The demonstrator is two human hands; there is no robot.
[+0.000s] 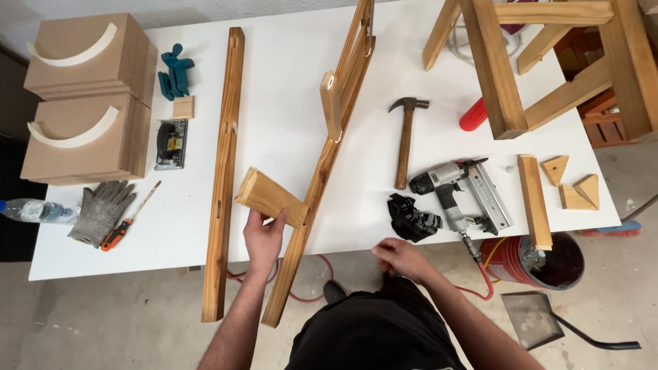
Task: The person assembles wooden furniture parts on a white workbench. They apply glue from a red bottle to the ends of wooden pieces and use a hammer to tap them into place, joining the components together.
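Note:
My left hand point(264, 236) grips a short wooden rung point(269, 196) that sticks out sideways from a long wooden rail point(317, 185) lying across the white table point(288, 96). A second short rung point(332, 104) juts from the same rail further up. Left of it lies a second long rail point(225, 164), with slots cut in it. Down at the near table edge, my right hand point(401, 259) rests by my waist with its fingers curled, holding nothing that I can see.
A hammer point(406, 140), a nail gun point(462, 194) and a black glove point(411, 218) lie right of the rail. A wooden frame point(541, 62) stands at the back right. Stacked boards point(89, 96), a sander point(171, 142), a grey glove point(101, 211) and a screwdriver point(127, 220) sit left. A red bucket point(534, 264) stands below.

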